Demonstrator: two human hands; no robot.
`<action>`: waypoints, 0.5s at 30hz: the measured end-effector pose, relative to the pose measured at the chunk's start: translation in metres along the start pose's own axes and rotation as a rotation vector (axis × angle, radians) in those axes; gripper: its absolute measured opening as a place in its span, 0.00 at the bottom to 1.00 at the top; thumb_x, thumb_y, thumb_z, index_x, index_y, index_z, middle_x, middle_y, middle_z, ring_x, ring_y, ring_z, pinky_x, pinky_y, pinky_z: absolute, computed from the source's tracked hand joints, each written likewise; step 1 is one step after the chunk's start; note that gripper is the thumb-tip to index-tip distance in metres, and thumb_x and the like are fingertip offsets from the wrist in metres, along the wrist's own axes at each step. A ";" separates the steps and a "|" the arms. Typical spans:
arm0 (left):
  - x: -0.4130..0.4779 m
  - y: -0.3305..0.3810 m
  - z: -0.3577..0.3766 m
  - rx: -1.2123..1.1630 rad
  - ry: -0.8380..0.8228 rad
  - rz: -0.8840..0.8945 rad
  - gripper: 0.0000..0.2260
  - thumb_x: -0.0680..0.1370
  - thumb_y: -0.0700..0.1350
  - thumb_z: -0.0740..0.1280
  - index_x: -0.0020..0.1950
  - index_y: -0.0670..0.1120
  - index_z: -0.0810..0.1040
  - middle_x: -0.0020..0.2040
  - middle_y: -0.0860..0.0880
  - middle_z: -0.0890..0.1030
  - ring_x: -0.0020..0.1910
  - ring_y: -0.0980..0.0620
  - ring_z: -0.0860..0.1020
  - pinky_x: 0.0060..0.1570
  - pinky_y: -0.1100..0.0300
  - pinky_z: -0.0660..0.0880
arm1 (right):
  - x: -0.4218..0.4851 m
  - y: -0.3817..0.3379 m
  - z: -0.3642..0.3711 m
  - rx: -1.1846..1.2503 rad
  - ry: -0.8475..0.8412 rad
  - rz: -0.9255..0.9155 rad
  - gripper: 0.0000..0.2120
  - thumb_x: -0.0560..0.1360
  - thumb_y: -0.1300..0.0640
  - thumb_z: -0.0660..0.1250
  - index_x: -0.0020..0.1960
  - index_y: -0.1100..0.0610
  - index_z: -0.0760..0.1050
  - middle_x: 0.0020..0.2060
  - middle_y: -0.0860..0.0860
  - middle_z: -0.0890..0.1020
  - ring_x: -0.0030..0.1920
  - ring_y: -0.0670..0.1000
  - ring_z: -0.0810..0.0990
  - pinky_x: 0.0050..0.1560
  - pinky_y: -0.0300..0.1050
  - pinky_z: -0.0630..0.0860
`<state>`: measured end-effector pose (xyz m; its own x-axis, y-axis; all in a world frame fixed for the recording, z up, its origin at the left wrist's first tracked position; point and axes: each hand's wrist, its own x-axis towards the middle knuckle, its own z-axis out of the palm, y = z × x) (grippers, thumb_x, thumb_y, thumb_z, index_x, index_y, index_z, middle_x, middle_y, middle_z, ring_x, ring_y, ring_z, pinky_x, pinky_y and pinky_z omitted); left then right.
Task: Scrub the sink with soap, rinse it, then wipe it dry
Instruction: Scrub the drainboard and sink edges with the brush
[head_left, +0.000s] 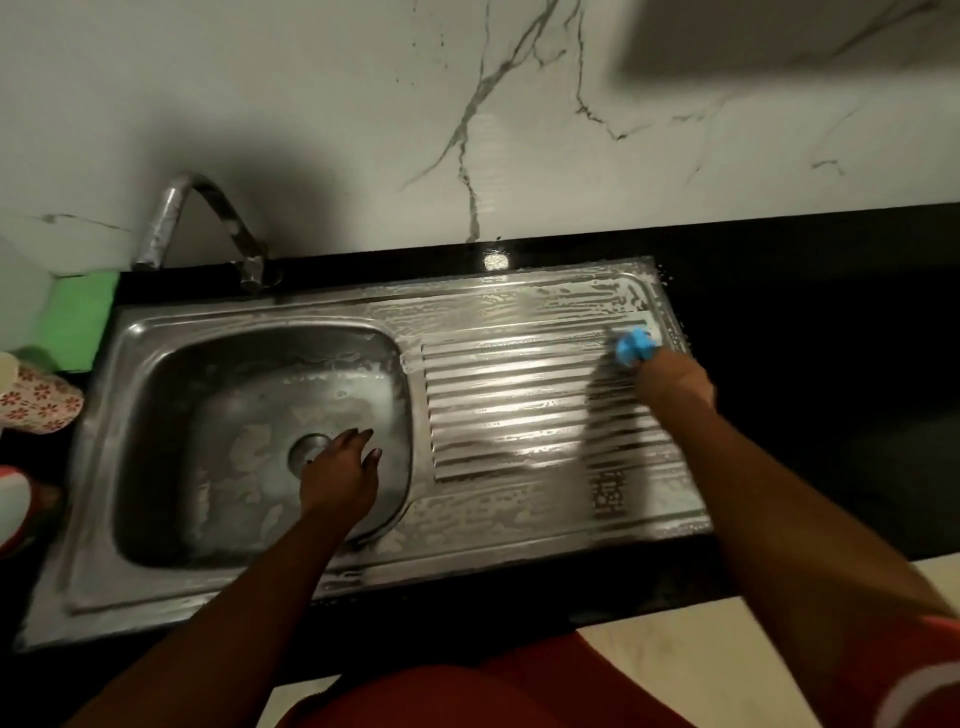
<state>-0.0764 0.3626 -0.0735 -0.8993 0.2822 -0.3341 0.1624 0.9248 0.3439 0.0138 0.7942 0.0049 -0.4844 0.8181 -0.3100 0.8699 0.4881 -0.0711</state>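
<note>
We see a shiny steel sink (260, 317) set into a black table (805, 312), with a deep round-cornered bowl (208, 405) on its left side and a flat ribbed draining board (519, 405) on its right side. White soapy streaks lie all over the steel, in the bowl and across the ribs. We see the left hand (340, 475) held out over the bowl, just beside the round metal drain (310, 451) in the bottom. Its fingers are loose and a little apart, and it holds nothing. We cannot tell if it touches the steel. The right hand (672, 382) is far from the left one, up at the far right corner of the draining board. It grips a small bright blue scrubbing pad (634, 345), which pokes out past the knuckles and sits on the soapy steel near the rim. A curved silver tap (202, 218) stands behind the bowl, and its spout points down toward the left. Behind the table we see a white marble wall (311, 104) with grey veins. At the left edge there is a green block (80, 317) and a white cup with red flowers (39, 402). It is too blurry to tell more about them.
</note>
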 end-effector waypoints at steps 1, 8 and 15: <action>-0.003 -0.003 0.000 0.014 0.005 -0.002 0.20 0.86 0.52 0.62 0.77 0.50 0.74 0.78 0.47 0.72 0.74 0.42 0.73 0.71 0.45 0.71 | 0.009 0.012 -0.005 0.002 0.024 0.050 0.14 0.80 0.51 0.62 0.61 0.56 0.78 0.57 0.58 0.82 0.58 0.61 0.81 0.55 0.52 0.77; -0.019 0.006 0.003 0.033 -0.009 -0.030 0.20 0.86 0.54 0.62 0.77 0.52 0.74 0.78 0.49 0.72 0.71 0.42 0.75 0.65 0.47 0.74 | -0.099 -0.120 0.043 0.153 -0.095 -0.302 0.19 0.83 0.48 0.55 0.62 0.56 0.79 0.58 0.56 0.83 0.58 0.59 0.82 0.54 0.47 0.74; -0.039 -0.003 -0.025 0.056 0.112 -0.053 0.19 0.85 0.53 0.63 0.77 0.53 0.74 0.77 0.49 0.73 0.68 0.42 0.78 0.62 0.44 0.74 | -0.139 -0.141 0.042 0.210 -0.257 -0.669 0.22 0.81 0.39 0.60 0.69 0.50 0.77 0.64 0.49 0.81 0.63 0.54 0.79 0.61 0.43 0.73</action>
<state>-0.0521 0.3421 -0.0398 -0.9464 0.2055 -0.2491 0.1335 0.9513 0.2778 -0.0378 0.5992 0.0180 -0.9018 0.2575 -0.3471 0.4091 0.7673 -0.4939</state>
